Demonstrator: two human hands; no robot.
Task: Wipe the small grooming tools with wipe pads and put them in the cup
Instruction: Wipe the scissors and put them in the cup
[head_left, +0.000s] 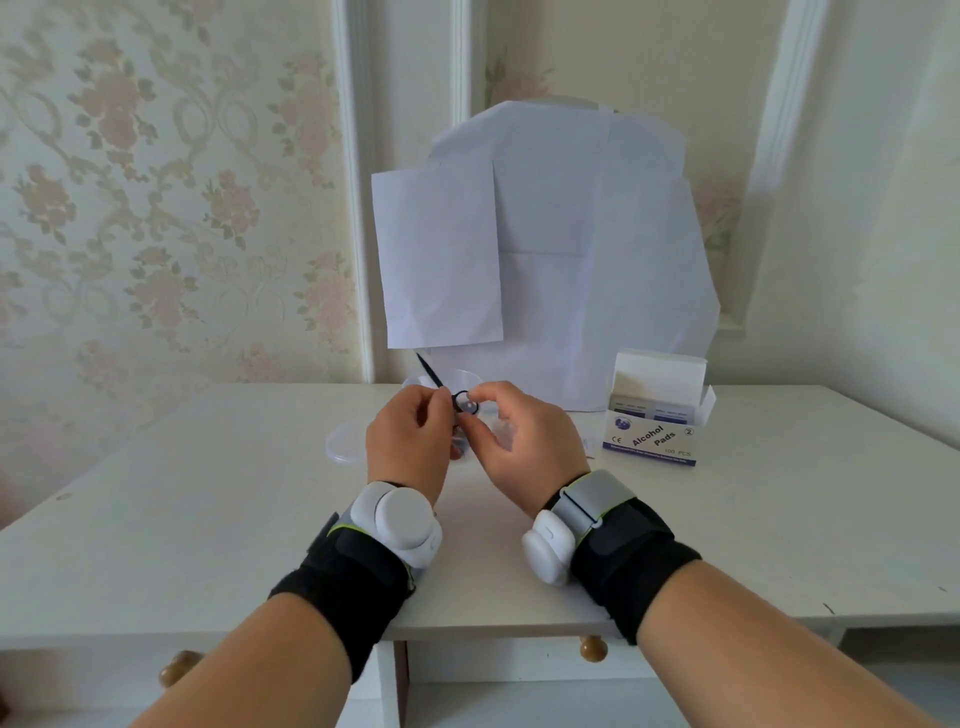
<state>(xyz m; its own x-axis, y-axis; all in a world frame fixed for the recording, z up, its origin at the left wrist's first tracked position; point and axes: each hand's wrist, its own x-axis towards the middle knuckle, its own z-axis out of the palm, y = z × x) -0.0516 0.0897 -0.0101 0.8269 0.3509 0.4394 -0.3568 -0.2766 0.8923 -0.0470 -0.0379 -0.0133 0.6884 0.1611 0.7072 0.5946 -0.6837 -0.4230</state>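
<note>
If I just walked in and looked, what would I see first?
First, the two hands in the middle: the left hand and right hand together hold small black scissors above the white table. Behind them stands a big shape covered in white paper sheets. To the right sits an open box of alcohol pads.

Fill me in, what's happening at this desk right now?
A person holds small black scissors in both hands above a white table. The left hand grips the blade end and the right hand pinches a finger ring; whether a pad is in use is unclear. A clear cup stands just behind the hands, a clear lid lies to the left, and an open alcohol pads box sits to the right.
</note>
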